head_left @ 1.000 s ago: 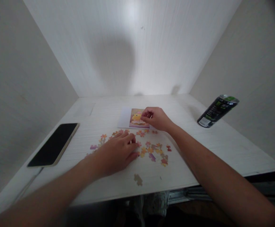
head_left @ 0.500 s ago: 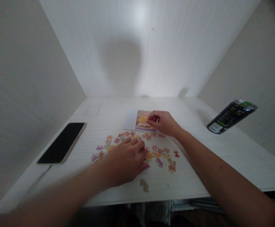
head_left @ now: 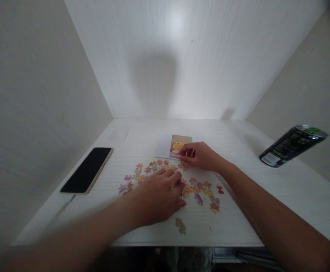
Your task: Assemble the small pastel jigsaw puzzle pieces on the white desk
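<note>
Left hand [head_left: 160, 196] lay palm-down over scattered puzzle pieces [head_left: 199, 199], fingers curled, grip unclear. Looked like piece-handling; next pick probably needed a fingertip pinch. Lone tan piece [head_left: 180, 226], nearest the body: long axis ran away-to-near, near end slanting right. Right hand [head_left: 199, 155] overlapped picture card [head_left: 174, 147], fingers bent, hold unclear.

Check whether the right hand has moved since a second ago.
Yes: the right hand has moved down the card, toward its near edge.
</note>
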### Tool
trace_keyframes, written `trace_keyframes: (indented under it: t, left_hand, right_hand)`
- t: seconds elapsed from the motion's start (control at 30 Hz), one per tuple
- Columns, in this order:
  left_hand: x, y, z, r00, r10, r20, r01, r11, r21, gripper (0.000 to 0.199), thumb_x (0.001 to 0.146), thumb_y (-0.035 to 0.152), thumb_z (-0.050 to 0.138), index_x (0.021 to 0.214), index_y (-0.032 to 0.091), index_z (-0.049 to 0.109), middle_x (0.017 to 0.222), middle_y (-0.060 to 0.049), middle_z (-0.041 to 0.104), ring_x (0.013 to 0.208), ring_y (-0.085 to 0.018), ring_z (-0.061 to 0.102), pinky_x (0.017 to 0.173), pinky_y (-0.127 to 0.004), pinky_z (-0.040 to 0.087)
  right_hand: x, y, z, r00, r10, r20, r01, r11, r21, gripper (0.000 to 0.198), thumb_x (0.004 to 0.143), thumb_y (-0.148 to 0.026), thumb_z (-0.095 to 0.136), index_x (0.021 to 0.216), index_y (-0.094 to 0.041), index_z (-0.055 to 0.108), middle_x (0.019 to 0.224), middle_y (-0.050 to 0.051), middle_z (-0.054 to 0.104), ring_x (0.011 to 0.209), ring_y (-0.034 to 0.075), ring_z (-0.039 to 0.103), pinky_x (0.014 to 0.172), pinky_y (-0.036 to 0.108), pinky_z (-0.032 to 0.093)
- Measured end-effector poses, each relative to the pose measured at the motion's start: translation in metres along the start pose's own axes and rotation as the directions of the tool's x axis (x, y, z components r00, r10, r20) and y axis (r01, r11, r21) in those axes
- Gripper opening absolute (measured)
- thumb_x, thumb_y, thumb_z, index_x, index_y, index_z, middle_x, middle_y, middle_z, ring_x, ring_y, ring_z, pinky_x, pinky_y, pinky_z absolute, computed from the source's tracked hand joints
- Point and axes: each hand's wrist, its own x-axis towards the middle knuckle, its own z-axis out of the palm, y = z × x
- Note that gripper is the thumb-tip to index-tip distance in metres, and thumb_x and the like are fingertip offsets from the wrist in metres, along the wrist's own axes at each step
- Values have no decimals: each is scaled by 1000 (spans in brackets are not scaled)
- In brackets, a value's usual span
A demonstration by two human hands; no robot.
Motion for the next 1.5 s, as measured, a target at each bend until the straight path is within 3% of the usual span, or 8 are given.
trace_keyframes:
  t: [0.3, 0.47, 0.63, 0.77, 0.97, 1.1, 1.33, 1.5]
  left_hand:
    - [-2, -2, -2, 999, 0, -36, -1, 999, -34, 31, 96, 41, 49, 108, 15, 60, 112, -11, 54, 107, -26, 50, 97, -42, 43]
    - [1, -16, -5, 986, -123, -116, 116, 991, -65, 21, 97, 24, 41, 104, 15, 59, 105, -9, 58, 99, -24, 53, 93, -42, 42]
    - [-10, -60, -17, 873, -417, -252, 407, 909, -93, 22, 89, 13, 41, 100, 14, 61, 95, -8, 64, 85, -21, 56, 80, -37, 42]
    - [-24, -97, -15, 795, -579, -182, 551, 814, -184, 23, 85, 14, 43, 93, 16, 64, 89, -7, 67, 77, -19, 59, 69, -31, 41]
    - [-30, -116, 3, 848, -530, -26, 496, 810, -313, 20, 81, 21, 53, 94, 15, 67, 81, -5, 66, 69, -15, 58, 63, -26, 39]
    - [-26, -115, 7, 902, -432, -17, 396, 840, -370, 19, 86, 27, 53, 90, 14, 67, 76, -4, 64, 65, -13, 54, 62, -25, 37]
    - [-21, -104, 8, 928, -373, 3, 324, 802, -501, 22, 85, 34, 59, 81, 13, 65, 65, -1, 58, 57, -10, 47, 56, -23, 33]
    - [-21, -99, 7, 972, -233, 36, 212, 798, -564, 20, 82, 33, 65, 85, 14, 71, 72, -2, 59, 60, -10, 50, 56, -22, 36]
  right_hand:
    - [-4, -8, 5, 991, -77, 106, 71, 996, 60, 23, 76, -22, 68, 98, -21, 74, 67, -1, 68, 58, 11, 59, 56, 23, 46]
    - [-2, -7, 2, 996, -69, 55, 68, 998, 17, 18, 79, -20, 63, 92, -21, 74, 68, 0, 69, 59, 12, 60, 58, 25, 46]
    - [1, -4, -2, 999, -16, -42, 13, 998, -55, 14, 80, -24, 64, 88, -19, 74, 74, 2, 69, 61, 12, 57, 58, 26, 44]
    - [2, -1, -1, 996, -22, -85, 17, 998, -62, 14, 82, -27, 63, 85, -19, 73, 75, 2, 69, 60, 11, 55, 59, 26, 42]
    - [1, 2, 0, 982, -1, -186, 5, 1000, 21, 19, 83, -32, 61, 86, -18, 73, 70, 2, 67, 57, 11, 51, 55, 26, 40]
    - [0, 3, -1, 964, 23, -264, -9, 998, 55, 21, 82, -33, 60, 86, -17, 73, 68, 3, 67, 57, 12, 52, 53, 26, 40]
    - [1, 11, 0, 956, 4, -293, 20, 997, 78, 23, 82, -34, 59, 87, -17, 72, 68, 2, 67, 59, 13, 53, 55, 26, 39]
    - [3, 15, -2, 953, -3, -304, 23, 998, 62, 22, 81, -34, 60, 88, -17, 73, 69, 2, 67, 61, 13, 53, 57, 26, 39]
